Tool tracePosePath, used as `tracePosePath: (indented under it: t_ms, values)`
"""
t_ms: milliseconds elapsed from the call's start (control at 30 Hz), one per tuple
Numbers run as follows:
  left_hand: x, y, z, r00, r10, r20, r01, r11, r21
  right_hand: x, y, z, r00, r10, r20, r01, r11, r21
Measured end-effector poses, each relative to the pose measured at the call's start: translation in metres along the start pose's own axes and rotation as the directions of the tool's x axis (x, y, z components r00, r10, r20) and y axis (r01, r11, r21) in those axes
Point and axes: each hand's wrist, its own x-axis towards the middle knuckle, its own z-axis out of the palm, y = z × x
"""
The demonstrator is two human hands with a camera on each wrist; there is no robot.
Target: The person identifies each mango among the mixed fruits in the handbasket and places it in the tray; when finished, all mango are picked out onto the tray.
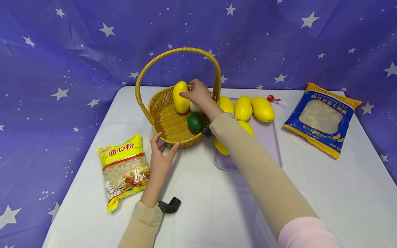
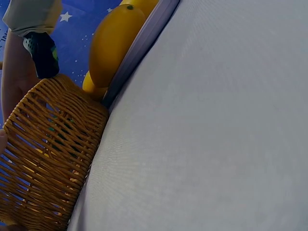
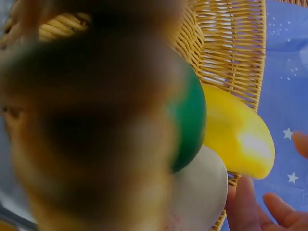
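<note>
A yellow mango stands tilted against the back wall of the wicker basket. My right hand reaches in under the handle, fingers spread, its thumb close by the mango. In the right wrist view the mango shows a gap to the other fingers. A pale rounded thing and a dark green, smooth rounded fruit lie in the basket's right side. At the front left rim is my left hand, thumb and fingers apart, fingertips touching the basket. Blur hides part of the right wrist view.
Several more mangoes lie on a lilac tray right of the basket. A yellow pasta bag sits left, a blue orecchiette bag right. Behind the tray lies a red lollipop. A starry purple cloth hangs behind the white table.
</note>
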Motion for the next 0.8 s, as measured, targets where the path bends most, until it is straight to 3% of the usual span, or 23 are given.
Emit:
tracePosePath:
  t_ms: [233, 600, 800]
  values:
    - [0.001, -0.001, 0.0, 1.0, 0.004, -0.006, -0.004, 1.0, 0.0, 0.005, -0.001, 0.001, 0.998, -0.031, 0.058, 0.03, 0.999, 0.018]
    - [0.001, -0.003, 0.001, 1.0, 0.01, -0.004, -0.01, 1.0, -0.007, 0.007, -0.017, -0.009, 0.982, 0.063, 0.176, -0.063, 0.998, -0.006]
    - [0.0, -0.002, 0.001, 1.0, 0.003, -0.008, -0.003, 1.0, 0.01, 0.013, -0.017, -0.002, 0.982, 0.104, 0.159, -0.107, 0.994, 0.013]
